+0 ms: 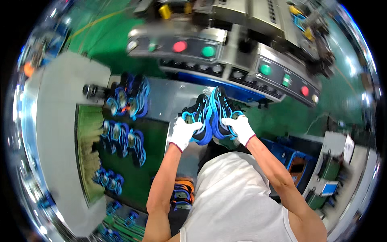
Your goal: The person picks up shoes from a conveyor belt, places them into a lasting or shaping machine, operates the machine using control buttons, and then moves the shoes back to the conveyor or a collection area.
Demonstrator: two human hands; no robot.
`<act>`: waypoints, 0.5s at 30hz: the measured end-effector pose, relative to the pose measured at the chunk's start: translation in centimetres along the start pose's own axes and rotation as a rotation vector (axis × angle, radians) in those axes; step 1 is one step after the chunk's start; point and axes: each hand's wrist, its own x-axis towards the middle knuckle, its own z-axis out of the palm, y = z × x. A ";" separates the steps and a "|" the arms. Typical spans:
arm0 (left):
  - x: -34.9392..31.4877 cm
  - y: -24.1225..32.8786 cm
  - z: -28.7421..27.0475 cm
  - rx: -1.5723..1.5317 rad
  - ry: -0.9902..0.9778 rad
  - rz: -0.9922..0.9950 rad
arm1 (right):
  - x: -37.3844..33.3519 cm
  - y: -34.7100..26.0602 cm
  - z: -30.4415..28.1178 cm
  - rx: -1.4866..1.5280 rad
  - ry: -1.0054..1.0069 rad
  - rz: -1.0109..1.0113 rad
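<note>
Two black sneakers with bright blue trim and purple-blue soles are held side by side in front of me, toes pointing away and soles facing each other. My left hand (185, 131), in a white glove, grips the left sneaker (199, 109) near its heel, thumb across the opening. The heel of the right sneaker (220, 105) is gripped likewise by my gloved right hand (240, 127). Their soles appear to touch. Both are above the edge of a metal tabletop (177, 94); the fingers beneath are partly hidden.
Ahead stands a machine with two control panels (193, 49) bearing red and green buttons. At left, several similar sneakers (121, 139) sit in rows beside a grey housing (60, 133) with a bristle curtain (89, 149). Orange-trimmed shoes (183, 191) lie by my left arm; a blue crate (300, 155) is right.
</note>
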 end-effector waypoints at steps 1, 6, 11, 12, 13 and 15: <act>-0.1 0.2 1.8 -0.053 -0.104 0.081 | -1.2 -0.7 -3.2 -0.012 -0.034 0.031; -3.0 5.8 13.0 -0.083 -0.424 0.084 | -6.2 2.6 -17.5 0.260 0.272 -0.012; -8.8 12.7 21.4 -0.083 -0.778 0.017 | -14.6 5.7 -25.1 0.571 0.478 -0.071; -10.7 13.6 23.7 -0.040 -0.817 -0.001 | -17.6 4.5 -26.8 0.726 0.494 -0.120; -12.2 14.2 26.4 0.019 -0.846 -0.037 | -18.2 7.6 -28.9 0.757 0.648 -0.101; -14.2 14.9 30.9 0.119 -0.939 0.014 | -22.6 7.2 -31.8 0.937 0.654 -0.176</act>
